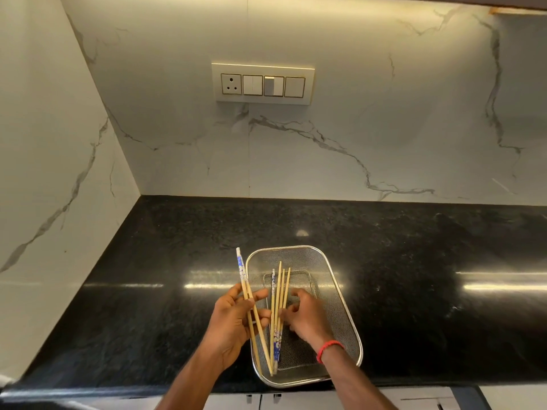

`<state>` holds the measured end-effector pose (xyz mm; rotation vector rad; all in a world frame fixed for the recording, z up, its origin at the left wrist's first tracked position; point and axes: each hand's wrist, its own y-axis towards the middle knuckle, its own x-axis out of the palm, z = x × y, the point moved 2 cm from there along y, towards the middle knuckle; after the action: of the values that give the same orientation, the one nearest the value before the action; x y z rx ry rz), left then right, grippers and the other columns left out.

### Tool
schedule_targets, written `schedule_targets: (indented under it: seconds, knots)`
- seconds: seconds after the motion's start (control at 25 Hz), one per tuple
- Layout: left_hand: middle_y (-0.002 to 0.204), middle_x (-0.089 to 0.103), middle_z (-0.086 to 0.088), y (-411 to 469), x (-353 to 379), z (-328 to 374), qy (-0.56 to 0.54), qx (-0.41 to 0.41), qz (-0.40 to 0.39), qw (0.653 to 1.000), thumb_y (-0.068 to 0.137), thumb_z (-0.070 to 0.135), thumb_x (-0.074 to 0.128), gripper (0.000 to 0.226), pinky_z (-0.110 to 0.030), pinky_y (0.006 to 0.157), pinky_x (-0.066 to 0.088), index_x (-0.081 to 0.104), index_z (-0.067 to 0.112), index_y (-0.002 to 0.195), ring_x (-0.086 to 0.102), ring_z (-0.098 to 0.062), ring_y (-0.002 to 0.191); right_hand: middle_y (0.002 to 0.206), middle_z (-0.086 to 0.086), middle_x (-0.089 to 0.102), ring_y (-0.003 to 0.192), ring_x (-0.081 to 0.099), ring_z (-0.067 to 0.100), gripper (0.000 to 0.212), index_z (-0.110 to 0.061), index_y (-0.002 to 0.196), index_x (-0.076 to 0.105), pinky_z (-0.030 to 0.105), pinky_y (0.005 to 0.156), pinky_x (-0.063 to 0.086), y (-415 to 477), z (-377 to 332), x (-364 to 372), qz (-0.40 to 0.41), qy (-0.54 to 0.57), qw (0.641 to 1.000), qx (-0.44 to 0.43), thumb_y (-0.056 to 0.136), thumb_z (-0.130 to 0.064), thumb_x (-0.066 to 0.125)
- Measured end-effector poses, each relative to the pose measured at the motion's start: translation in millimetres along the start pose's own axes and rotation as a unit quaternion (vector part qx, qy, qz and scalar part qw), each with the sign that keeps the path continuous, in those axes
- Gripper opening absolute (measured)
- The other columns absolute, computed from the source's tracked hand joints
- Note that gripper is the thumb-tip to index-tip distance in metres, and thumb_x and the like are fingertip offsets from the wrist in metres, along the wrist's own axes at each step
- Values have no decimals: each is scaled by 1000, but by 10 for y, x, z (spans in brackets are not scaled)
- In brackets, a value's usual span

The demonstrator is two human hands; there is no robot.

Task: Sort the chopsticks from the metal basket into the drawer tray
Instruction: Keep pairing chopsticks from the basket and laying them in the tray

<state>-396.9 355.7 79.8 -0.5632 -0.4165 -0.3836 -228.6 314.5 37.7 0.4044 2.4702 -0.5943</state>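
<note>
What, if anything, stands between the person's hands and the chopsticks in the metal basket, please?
Nothing visible does. The left hand already holds two chopsticks, and the right hand grips the remaining bunch over the open-topped metal basket.

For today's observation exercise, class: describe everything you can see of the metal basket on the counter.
The metal basket is a rectangular tray of fine silvery wire mesh with a bright, rounded metal rim and sloping walls down to a smaller flat bottom. It sits upright on the black speckled countertop, near its front edge. Several chopsticks lie lengthwise inside, some with blue-and-white patterned ends. The right hand reaches into it, with its grip on those sticks; the left hand holds a pair over its left rim.
</note>
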Motion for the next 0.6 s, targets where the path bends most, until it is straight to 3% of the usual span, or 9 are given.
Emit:
schedule_targets:
  seconds: [0.08,0.2,0.28,0.36,0.44,0.6]
  knots:
    - [104,74,-18,-17,0,-5,-4,-16,12,1000,100,-2,45,33,-40,67,63,56,5,130,70,-26,69,80,-6,65,70,64,5,52,-18,134,48,23,71,56,48,-9,45,4,8,1000,-10,88,-9,68]
    - [106,69,-18,-36,21,5,-9,-22,15,1000,101,1,45,28,-47,72,62,59,5,124,72,-29,76,76,1,68,64,64,11,48,-15,130,52,25,62,55,105,45,27,10,53,998,20,86,0,63]
    - [107,68,-19,-35,37,0,-8,-19,11,1000,101,3,46,27,-48,71,63,60,6,124,73,-30,78,77,0,69,65,64,12,28,-17,112,63,32,67,57,102,63,13,11,47,999,25,87,-4,63]
    - [109,69,-20,-22,52,-19,-3,-20,10,1000,100,3,48,27,-49,72,64,60,6,124,74,-32,81,81,-4,68,63,63,8,18,-22,104,64,26,61,57,92,49,36,-5,54,998,26,88,-13,67]
    - [111,70,-21,-7,70,-48,5,-25,10,1000,99,3,50,28,-50,73,63,61,7,124,74,-34,85,82,-3,68,62,62,7,25,-22,110,61,19,54,52,103,43,88,-11,80,996,25,87,-14,69]
    - [111,73,-22,-11,109,-81,21,-26,-4,999,97,3,54,28,-50,72,64,62,7,123,73,-39,91,88,-1,71,69,65,11,27,-20,109,63,24,61,55,90,63,65,23,152,988,30,86,-9,70]
